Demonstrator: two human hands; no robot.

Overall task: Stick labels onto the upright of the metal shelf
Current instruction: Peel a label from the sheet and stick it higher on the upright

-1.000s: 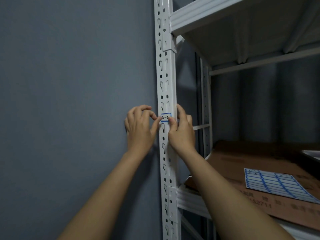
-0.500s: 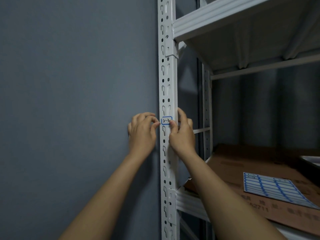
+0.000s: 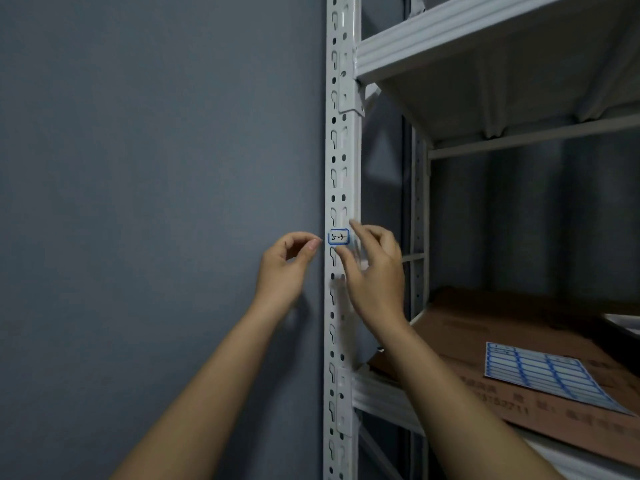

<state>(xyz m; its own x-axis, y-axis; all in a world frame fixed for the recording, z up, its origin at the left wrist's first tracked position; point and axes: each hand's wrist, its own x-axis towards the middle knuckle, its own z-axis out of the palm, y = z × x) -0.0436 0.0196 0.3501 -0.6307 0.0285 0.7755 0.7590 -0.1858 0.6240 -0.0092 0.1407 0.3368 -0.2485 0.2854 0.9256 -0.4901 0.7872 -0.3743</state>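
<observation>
A small white label (image 3: 338, 236) with a blue border and handwritten marks sits flat on the white perforated upright (image 3: 341, 161) of the metal shelf. My left hand (image 3: 285, 268) hovers just left of the upright, fingers loosely curled, holding nothing and clear of the label. My right hand (image 3: 374, 271) is just right of and below the label, fingers spread and relaxed, blurred by motion; its fingertips are near the label's edge and hold nothing.
A sheet of blue-bordered labels (image 3: 547, 375) lies on brown cardboard (image 3: 485, 327) on the lower shelf (image 3: 384, 396). An upper shelf (image 3: 450, 39) juts out overhead. A grey wall (image 3: 156, 202) fills the left side.
Both hands have come off the label, the left drawing back to the left and the right easing away to the right. The label stays on the upright.
</observation>
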